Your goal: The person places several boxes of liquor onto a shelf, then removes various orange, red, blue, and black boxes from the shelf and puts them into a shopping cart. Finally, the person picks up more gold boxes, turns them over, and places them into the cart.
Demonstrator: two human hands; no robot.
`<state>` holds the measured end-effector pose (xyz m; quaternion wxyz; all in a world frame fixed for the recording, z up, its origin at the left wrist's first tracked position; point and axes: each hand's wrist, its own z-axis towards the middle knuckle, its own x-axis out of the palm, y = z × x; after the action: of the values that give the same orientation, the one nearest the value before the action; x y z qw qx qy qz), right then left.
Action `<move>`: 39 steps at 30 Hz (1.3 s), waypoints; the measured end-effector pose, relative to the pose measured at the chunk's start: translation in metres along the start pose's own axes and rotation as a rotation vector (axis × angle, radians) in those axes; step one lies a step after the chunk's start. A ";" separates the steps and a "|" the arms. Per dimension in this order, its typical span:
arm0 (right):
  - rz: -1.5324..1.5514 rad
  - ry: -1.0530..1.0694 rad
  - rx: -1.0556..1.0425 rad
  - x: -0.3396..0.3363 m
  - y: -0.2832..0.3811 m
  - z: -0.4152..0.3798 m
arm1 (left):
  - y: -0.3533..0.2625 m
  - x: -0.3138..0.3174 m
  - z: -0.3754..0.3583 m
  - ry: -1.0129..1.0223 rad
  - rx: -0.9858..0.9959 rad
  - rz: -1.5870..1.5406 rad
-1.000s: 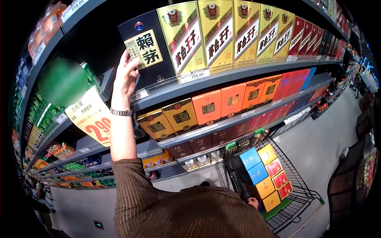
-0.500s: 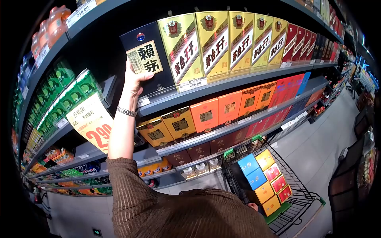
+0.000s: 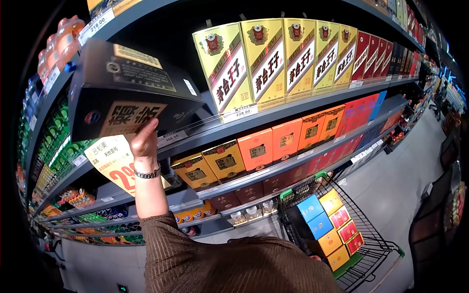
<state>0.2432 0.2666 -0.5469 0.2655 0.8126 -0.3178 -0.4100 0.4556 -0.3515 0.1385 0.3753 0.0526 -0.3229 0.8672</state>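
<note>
My left hand (image 3: 145,141) grips a dark navy liquor box (image 3: 168,105), thumb across its lower side. The box is tipped onto its side and held out in front of the shelf, showing a gold label with large black characters. Its far fingers are hidden behind the box. Just a sliver of my right hand (image 3: 315,257) shows beside the cart, its fingers hidden by my body. A shopping cart (image 3: 373,234) stands at the lower right with blue boxes (image 3: 310,207), yellow boxes (image 3: 330,201) and red boxes (image 3: 348,230) in it.
Yellow-gold liquor boxes (image 3: 264,63) line the upper shelf, with dark red boxes (image 3: 360,56) farther right. Orange boxes (image 3: 255,149) fill the shelf below. A large price sign (image 3: 110,158) hangs at left near green packs (image 3: 56,122). Grey floor (image 3: 386,171) runs along the right.
My left hand has pulled the dark box off the upper shelf. It moved left and toward me, turning from upright onto its side.
</note>
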 end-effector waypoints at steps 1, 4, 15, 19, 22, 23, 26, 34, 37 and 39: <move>-0.037 0.017 -0.051 0.002 -0.009 0.010 | -0.004 0.004 -0.007 0.031 0.089 -0.054; -0.027 0.043 -0.196 -0.002 0.008 0.017 | -0.010 0.005 -0.034 -0.051 0.175 -0.188; 0.753 0.630 -0.771 -0.071 0.441 -0.143 | 0.041 0.053 -0.118 0.147 -0.020 -0.514; 0.846 1.130 -0.830 -0.084 0.496 -0.202 | 0.064 0.098 -0.145 0.203 -0.159 -0.554; 0.927 1.181 -0.918 -0.086 0.502 -0.228 | 0.080 0.128 -0.166 0.253 -0.266 -0.555; 0.927 1.162 -0.948 -0.087 0.503 -0.228 | 0.083 0.136 -0.174 0.268 -0.297 -0.549; 0.867 0.954 -1.011 -0.085 0.496 -0.223 | 0.092 0.157 -0.197 0.326 -0.383 -0.523; 0.401 0.180 -1.120 -0.118 0.434 -0.206 | 0.097 0.168 -0.247 0.663 -0.555 -0.307; 0.673 0.170 -1.051 -0.131 0.418 -0.240 | 0.106 0.179 -0.259 0.997 -0.486 -0.215; 0.638 0.015 -1.033 -0.142 0.418 -0.256 | 0.112 0.195 -0.265 1.186 -0.441 -0.166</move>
<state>0.2667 0.1401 -0.0528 0.7377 0.4459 -0.3039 -0.4056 0.2800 -0.1298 -0.0629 0.5581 -0.4901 -0.2260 0.6303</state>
